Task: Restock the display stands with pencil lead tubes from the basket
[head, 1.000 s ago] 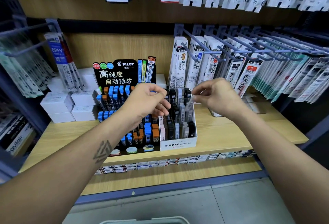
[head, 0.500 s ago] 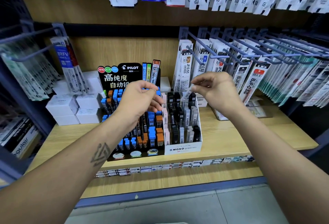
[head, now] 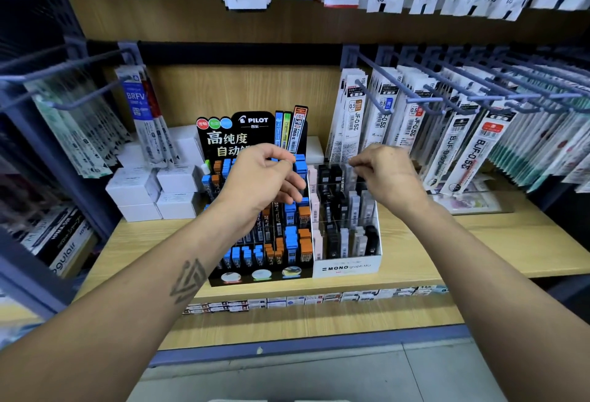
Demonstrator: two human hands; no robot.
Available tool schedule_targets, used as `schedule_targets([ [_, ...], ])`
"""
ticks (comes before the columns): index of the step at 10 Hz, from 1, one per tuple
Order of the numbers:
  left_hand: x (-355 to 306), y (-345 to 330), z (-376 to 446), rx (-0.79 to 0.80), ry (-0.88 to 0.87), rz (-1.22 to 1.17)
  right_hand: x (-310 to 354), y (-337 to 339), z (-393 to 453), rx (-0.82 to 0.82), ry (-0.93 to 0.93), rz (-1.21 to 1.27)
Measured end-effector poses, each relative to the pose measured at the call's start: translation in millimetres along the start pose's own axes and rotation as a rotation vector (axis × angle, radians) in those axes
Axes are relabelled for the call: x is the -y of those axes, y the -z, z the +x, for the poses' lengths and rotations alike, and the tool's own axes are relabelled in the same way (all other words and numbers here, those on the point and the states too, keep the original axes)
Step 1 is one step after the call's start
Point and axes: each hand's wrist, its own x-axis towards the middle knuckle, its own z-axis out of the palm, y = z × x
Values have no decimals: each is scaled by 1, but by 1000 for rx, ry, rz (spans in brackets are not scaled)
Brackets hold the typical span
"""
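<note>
Both hands are held over the two display stands on the wooden shelf (head: pixel 479 242).

Left hand (head: pixel 258 178): raised above the black Pilot stand (head: pixel 255 127), fingers curled, with blue showing between thumb and fingers near the top. It cannot be told whether a blue-capped lead tube is pinched there or the blue belongs to the tubes behind the hand.

Right hand (head: pixel 389 175): held above the back rows of the white Mono stand (head: pixel 348 269), thumb and forefinger brought together at the tip. Anything pinched there is too small and blurred to be made out.

Pilot stand: stepped rows are filled with blue-capped and orange-capped lead tubes (head: pixel 292 237), all standing upright. The stand is set just to the left of the Mono stand, the two touching side by side.

Mono stand: pink, black and grey lead tubes (head: pixel 344 242) are seen upright in its compartments behind clear dividers.

A stack of white boxes (head: pixel 140 191) is placed left of the Pilot stand, at the back of the shelf. Packaged refills (head: pixel 354 114) are hung on grey pegs (head: pixel 376 95) to the right, and more are hung to the left and along the top. Price labels (head: pixel 319 299) are lined along the shelf's front edge. The basket's pale rim (head: pixel 255 400) is only just visible at the bottom edge of the view.
</note>
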Motion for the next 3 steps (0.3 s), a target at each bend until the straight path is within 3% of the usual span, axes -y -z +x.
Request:
schedule_targets([
  [3, -1, 4, 1, -3, -14, -16, -1, 0, 1, -43, -20, 25],
])
